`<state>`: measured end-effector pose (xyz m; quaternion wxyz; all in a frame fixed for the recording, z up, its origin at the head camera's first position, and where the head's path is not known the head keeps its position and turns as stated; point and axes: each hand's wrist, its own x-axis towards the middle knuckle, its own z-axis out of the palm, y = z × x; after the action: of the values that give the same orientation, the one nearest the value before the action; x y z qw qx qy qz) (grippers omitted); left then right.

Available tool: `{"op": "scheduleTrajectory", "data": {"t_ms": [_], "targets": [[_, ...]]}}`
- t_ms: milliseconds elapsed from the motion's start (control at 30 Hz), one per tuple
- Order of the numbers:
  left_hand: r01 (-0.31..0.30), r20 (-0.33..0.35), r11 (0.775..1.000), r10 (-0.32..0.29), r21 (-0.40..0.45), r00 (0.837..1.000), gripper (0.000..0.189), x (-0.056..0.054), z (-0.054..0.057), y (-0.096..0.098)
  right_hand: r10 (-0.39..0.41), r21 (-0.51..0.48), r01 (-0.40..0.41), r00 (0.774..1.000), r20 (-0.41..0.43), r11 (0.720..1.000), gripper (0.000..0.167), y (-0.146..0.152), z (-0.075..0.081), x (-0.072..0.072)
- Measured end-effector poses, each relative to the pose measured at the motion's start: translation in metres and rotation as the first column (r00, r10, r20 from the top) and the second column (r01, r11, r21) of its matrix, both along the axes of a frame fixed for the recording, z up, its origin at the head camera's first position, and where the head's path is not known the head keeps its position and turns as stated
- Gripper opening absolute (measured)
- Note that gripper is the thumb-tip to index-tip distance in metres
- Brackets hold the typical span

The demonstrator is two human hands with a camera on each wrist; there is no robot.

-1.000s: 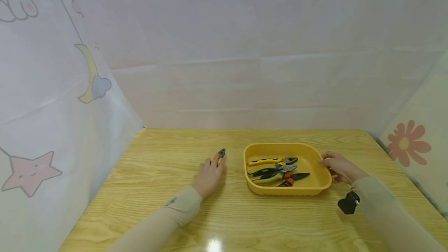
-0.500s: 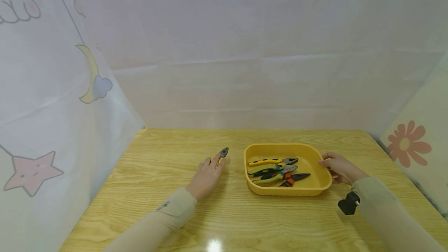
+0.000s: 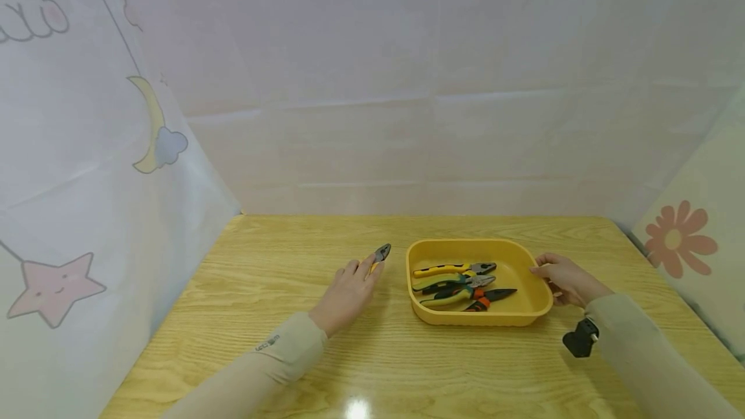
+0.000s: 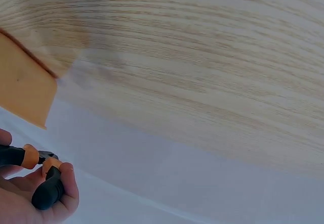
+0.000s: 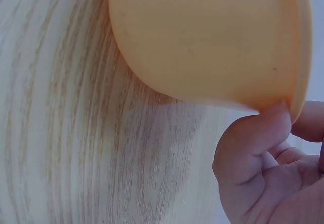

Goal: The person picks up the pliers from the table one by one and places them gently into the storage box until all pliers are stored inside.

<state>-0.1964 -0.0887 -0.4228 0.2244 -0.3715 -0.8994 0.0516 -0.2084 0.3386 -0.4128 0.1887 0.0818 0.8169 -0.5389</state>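
In the head view my left hand point(image 3: 348, 293) grips a pair of pliers point(image 3: 381, 252), its dark jaws pointing away past the fingers. Seen from the left wrist, the pliers point(image 4: 49, 186) have black handles with orange collars, and the fingers curl about the spread handles. To the right stands a yellow plastic bin point(image 3: 471, 318) with several pliers lying in its left part, one with long dark jaws point(image 3: 499, 293). My right hand point(image 3: 567, 280) holds the bin's right rim; the right wrist view shows the rim point(image 5: 304, 42) pinched between thumb and finger.
The wood-grain table point(image 3: 279, 257) ends at a pale hanging sheet point(image 3: 349, 147) behind it. Printed sheets also hang on the left and right sides. A dark device point(image 3: 580, 338) is strapped to the right wrist.
My left hand has moved a little to the right and away from me with the pliers, nearer the bin. The right hand and the bin have stayed put.
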Motion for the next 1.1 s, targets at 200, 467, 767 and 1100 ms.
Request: {"op": "scheduleTrajectory", "data": {"t_ms": [200, 467, 767, 1100], "targets": [[-0.003, 0.047, 0.999, 0.005, -0.036, 0.999, 0.045, 0.001, 0.004, 0.008, -0.004, -0.004, 0.004, 1.000, 0.008, 1.000, 0.020, -0.001, 0.000, -0.001], [0.053, 0.009, 0.998, -0.052, -0.035, 0.999, 0.045, 0.002, 0.007, 0.014, 0.005, 0.002, -0.005, 1.000, -0.004, 1.000, 0.019, 0.000, -0.003, -0.003], [0.102, -0.043, 0.994, -0.103, -0.023, 0.994, 0.044, -0.002, 0.011, 0.019, 0.021, 0.008, -0.021, 1.000, -0.013, 1.000, 0.022, 0.001, -0.005, -0.004], [0.094, 0.044, 0.990, -0.090, -0.104, 0.995, 0.052, -0.006, 0.017, 0.031, 0.005, 0.000, -0.005, 1.000, 0.006, 1.000, 0.020, 0.003, -0.004, -0.003]]}}
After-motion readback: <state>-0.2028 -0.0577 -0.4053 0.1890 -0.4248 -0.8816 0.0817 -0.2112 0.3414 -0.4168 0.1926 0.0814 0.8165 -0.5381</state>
